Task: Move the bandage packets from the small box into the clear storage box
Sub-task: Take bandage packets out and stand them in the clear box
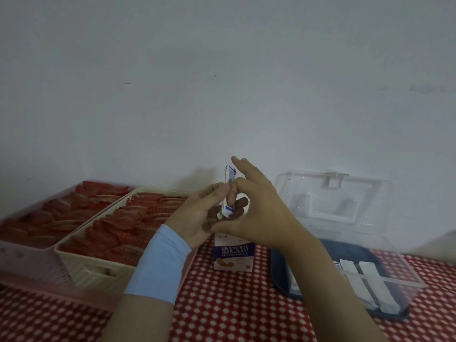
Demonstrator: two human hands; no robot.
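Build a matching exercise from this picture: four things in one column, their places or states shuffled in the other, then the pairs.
Things
1. bandage packets
2. small box
3. clear storage box
4. cream basket

Places or states
A. lid raised, on the right
B. full of red packs, on the left
C. held upright between left hand and right hand
D. standing on the dotted cloth, below the hands

Pairs: 1-C, 2-D, 3-A, 4-B
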